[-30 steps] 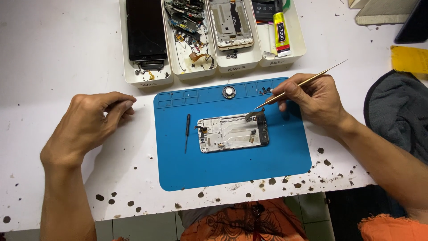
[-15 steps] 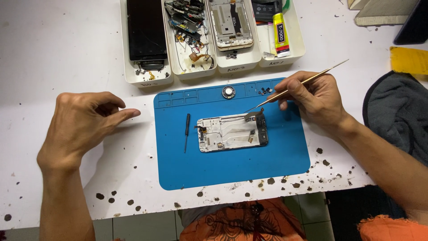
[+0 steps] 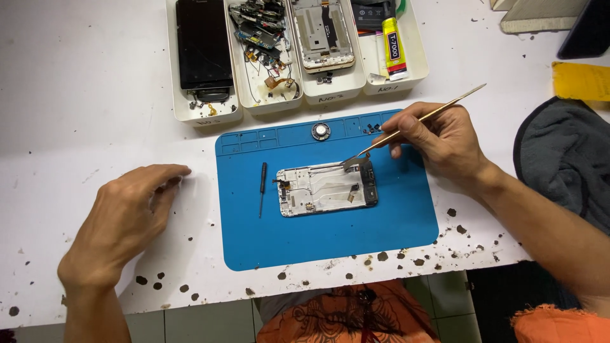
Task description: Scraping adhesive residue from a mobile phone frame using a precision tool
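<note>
Two hands: right hand pinching tweezers

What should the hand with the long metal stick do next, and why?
Probably lift gently. The right hand holds the tweezers with their tip on a small dark part at the top right corner of the phone frame, and the left hand rests off the blue mat.

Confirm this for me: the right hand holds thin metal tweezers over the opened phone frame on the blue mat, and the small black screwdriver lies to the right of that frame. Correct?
Not quite. In the head view the small black screwdriver lies to the left of the opened phone frame, not the right. The rest holds: the right hand holds the thin metal tweezers over the frame on the blue mat.
</note>
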